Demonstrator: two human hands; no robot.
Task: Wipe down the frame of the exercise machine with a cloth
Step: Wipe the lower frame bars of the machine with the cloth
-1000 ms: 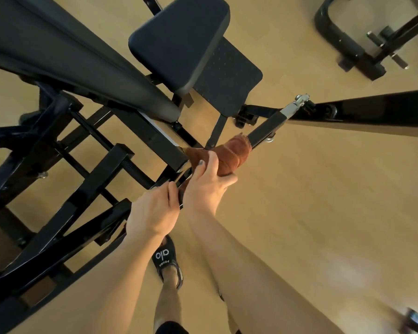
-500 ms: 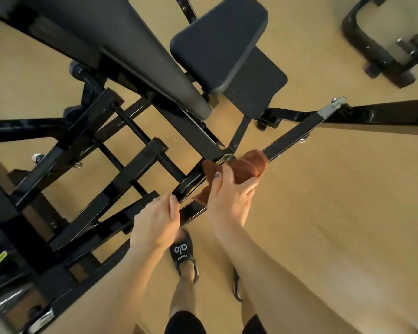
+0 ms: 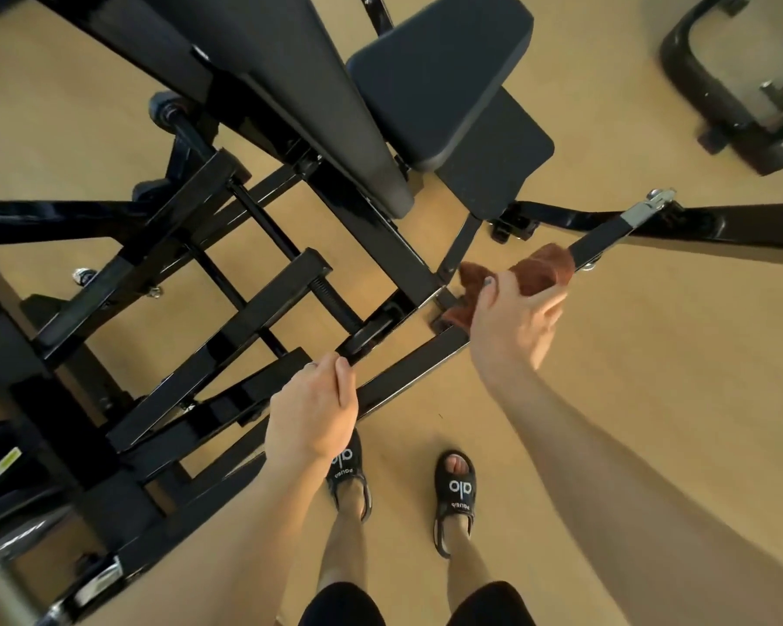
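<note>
**Cloth on the frame bar, both hands on the machine**

The right hand [image 3: 514,320] has its grip closed around a rust-brown terry cloth [image 3: 536,271], which is bunched over the glossy black steel frame of the exercise machine [image 3: 407,368] where a slanted square bar meets a joint. The cloth sticks out beyond the grip on the far side, wrapped on the bar that runs up to a silver metal clasp [image 3: 652,203]. The fingers look blurred. On the near side of that grip, lower along the same frame, the left hand [image 3: 313,417] has its grip closed on the end of a black bar. Beyond both grips sit 2 dark grey padded cushions [image 3: 435,70]. Below the hands, 2 black strapped sandals [image 3: 454,490] with white lettering stand on the pale wooden floor [image 3: 652,354]
</note>
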